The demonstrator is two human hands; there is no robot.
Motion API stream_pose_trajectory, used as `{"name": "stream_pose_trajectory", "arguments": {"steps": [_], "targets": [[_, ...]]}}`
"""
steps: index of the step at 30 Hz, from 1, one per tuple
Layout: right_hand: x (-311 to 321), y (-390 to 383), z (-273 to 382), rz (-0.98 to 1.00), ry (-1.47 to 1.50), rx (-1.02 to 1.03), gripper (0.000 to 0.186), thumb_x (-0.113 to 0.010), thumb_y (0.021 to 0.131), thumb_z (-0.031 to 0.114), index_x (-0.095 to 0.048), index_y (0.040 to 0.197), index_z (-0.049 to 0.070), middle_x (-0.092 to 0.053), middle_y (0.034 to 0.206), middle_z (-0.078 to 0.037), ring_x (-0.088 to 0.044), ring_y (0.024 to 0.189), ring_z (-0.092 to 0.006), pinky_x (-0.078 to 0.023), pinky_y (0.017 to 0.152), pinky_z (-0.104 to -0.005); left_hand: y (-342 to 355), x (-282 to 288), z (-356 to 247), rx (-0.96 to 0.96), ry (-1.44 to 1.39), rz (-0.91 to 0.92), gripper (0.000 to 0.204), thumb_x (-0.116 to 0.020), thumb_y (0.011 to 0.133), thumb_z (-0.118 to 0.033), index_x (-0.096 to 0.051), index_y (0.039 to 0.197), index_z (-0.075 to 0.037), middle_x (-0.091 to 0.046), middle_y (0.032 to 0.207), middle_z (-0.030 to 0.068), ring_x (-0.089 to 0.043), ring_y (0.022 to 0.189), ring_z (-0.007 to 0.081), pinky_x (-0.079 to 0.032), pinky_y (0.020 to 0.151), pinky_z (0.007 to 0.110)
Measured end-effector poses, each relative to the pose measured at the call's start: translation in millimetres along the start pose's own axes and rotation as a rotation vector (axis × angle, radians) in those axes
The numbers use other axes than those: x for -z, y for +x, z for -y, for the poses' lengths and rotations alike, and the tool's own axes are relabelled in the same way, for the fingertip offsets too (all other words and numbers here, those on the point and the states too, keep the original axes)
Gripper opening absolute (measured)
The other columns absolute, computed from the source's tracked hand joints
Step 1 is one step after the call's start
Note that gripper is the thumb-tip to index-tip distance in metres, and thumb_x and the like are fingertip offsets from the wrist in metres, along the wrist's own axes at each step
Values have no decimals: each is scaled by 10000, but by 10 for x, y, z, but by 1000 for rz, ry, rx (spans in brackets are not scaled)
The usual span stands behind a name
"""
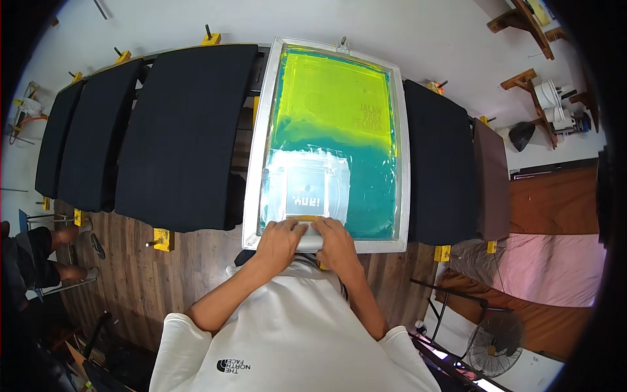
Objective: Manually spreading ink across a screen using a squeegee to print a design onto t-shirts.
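T-shirt [300,340], one: white, loose cut, plain cloth with soft folds. Sleeves [179,343], two: short, white, wide at the opening. Chest mark [233,366], one: small, black, on the wearer's left side; rounded, banded shape beside stacked lettering. Forearms [228,296], two: bare. Left hand [281,245], right hand [337,244]: bare, ungloved.
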State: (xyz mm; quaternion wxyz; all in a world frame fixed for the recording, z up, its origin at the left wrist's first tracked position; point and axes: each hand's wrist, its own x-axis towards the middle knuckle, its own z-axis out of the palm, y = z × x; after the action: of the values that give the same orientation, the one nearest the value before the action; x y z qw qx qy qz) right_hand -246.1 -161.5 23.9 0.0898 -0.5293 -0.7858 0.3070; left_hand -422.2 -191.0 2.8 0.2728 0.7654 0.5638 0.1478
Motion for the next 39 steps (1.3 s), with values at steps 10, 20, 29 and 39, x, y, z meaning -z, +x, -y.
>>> {"name": "stream_pose_trajectory", "arguments": {"steps": [10,20,29,39], "targets": [[297,222,130,95,-150,-55,390,-683,682,-34,-650,1069,5,-623,1049,-162,-589,1018,-361,-523,829,-448,393,521,37,-131,-109,92,640,-675,622,55,-619,1243,-89,-668,1136,151,-648,993,332,-508,858,434],[-66,556,140,-273,-367,-58,386,-667,748,-10,-616,1130,14,-588,1156,-181,-553,1131,-355,-513,825,-451,665,268,225,-199,-12,-136,610,-632,666,66,-560,1268,-3,-575,1317,195,-578,1151,341,-438,974,433],[-492,312,126,-328,-672,25,382,-573,856,110,-585,1222,1,-575,1194,-197,-524,1184,-366,-475,881,-473,331,-79,385,-205,81,-104,608,-563,805,38,-463,1402,-13,-456,1440,218,-440,1349,330,-331,1083,476],[-89,314,85,-205,-181,129,486,-599,778,-21,-559,1262,-7,-529,1286,-192,-497,1222,-369,-436,969,-482,338,255,63,-170,350,-138,449,-536,861,-39,-526,1296,72,-545,1307,325,-540,1226,399,-340,1080,468]]}}
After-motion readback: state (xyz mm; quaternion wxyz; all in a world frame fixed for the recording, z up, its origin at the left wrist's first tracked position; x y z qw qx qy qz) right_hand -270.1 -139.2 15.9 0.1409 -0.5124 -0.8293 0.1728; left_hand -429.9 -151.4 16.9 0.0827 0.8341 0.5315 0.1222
